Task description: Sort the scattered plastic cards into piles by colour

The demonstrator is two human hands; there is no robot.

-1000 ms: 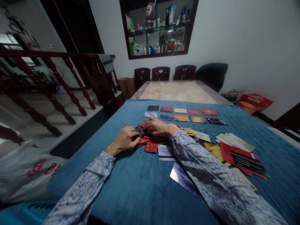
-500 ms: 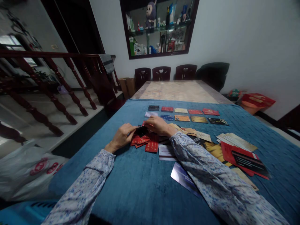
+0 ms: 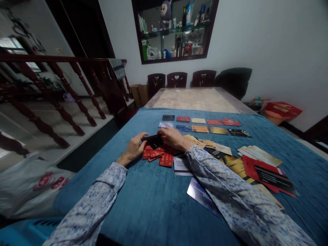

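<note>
Between my two hands is a dark card, tilted up so that mostly its edge shows. My left hand pinches its left end between thumb and fingers. At the other end, my right hand has its fingers closed on the card. Just below lie a black card and a fanned heap of red cards. Another red card lies under my right wrist, beside a white striped card. How many cards I hold is hidden.
Beyond my hands, cards lie in two rows, among them an orange card. Loose gold cards, red cards and a purple card surround my right forearm on the blue cloth. A plastic bag sits at left.
My left hand has shifted slightly up, its fingers now spread along the card's end. The dark card has come up to a steeper tilt between both hands.
</note>
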